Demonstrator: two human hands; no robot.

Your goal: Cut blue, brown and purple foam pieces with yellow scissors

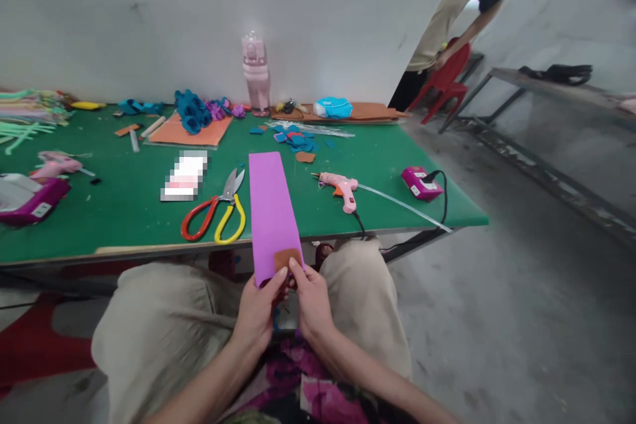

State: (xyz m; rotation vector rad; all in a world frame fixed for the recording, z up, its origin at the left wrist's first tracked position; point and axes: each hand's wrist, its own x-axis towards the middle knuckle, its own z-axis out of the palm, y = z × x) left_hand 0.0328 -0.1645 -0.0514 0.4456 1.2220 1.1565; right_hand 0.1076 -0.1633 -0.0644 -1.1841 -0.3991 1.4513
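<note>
A long purple sheet [273,205], perhaps craft foam or felt, lies from the green table over its front edge towards my lap. Near its lower end sits a small brown piece [287,258]. My left hand [262,298] pinches the sheet's lower edge, thumb at the brown piece. From the other side my right hand [312,291] is closed on the same end, its thumb pressing the brown piece. The fingers underneath are mostly hidden. Left of the sheet lie scissors [226,195] with red and yellow handles, blades apart. A pink glue gun [340,189] with a clear glue stick rests to the right.
Behind the sheet are blue scraps [298,140], a pink bottle [256,76] and blue flowers [191,112]. A purple power socket [421,183] with a black cable stands near the right edge. Another person [457,6] is beside a red chair [447,76].
</note>
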